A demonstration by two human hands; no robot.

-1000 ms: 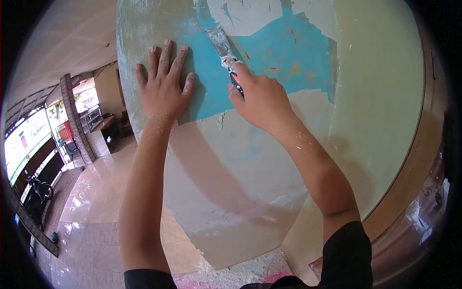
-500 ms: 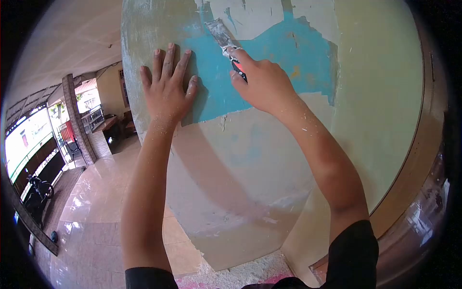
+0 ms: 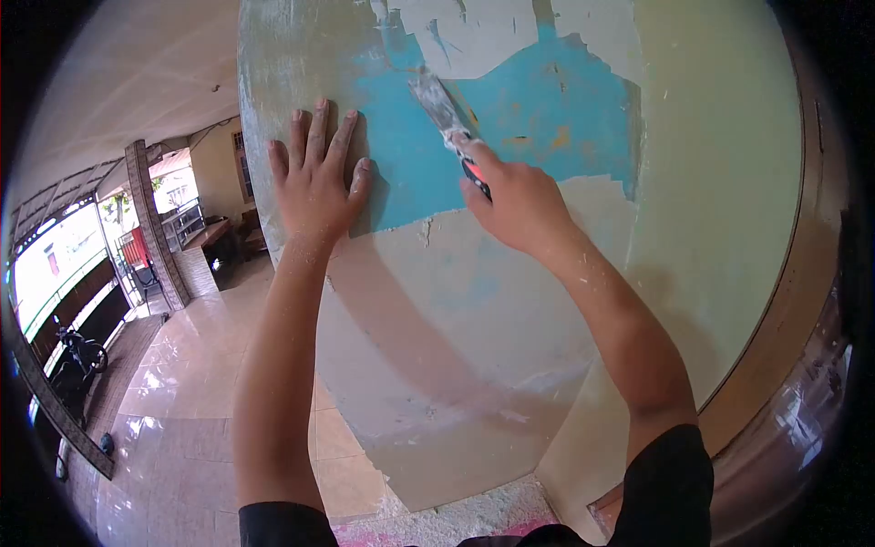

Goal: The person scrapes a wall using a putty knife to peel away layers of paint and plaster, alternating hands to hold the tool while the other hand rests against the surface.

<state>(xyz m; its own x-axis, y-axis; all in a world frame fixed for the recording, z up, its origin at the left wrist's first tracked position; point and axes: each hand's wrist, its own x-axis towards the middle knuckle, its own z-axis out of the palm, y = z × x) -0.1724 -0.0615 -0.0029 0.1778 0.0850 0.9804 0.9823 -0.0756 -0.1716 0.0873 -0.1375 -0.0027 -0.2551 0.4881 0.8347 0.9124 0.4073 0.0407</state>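
My right hand (image 3: 521, 202) is closed around the red-and-black handle of a putty knife (image 3: 439, 108). Its broad metal blade, smeared with white residue, points up and left against the turquoise patch (image 3: 510, 114) of the wall. My left hand (image 3: 315, 187) lies flat on the wall at the left of that patch, fingers spread, dusty at the tips. Pale bare wall (image 3: 456, 301) shows below the turquoise, and a ragged-edged whitish area (image 3: 474, 36) lies above it. A small flake (image 3: 426, 232) clings to the patch's lower edge.
White scrapings (image 3: 456, 521) cover the floor at the wall's foot. A wooden frame (image 3: 761, 337) runs down the right side. Tiled floor (image 3: 182, 365) extends left toward a pillar (image 3: 153, 219) and a parked motorbike (image 3: 77, 356).
My right hand and the putty knife have moved down and slightly right across the turquoise patch. More orange marks show beside the blade. My left hand stays on the wall.
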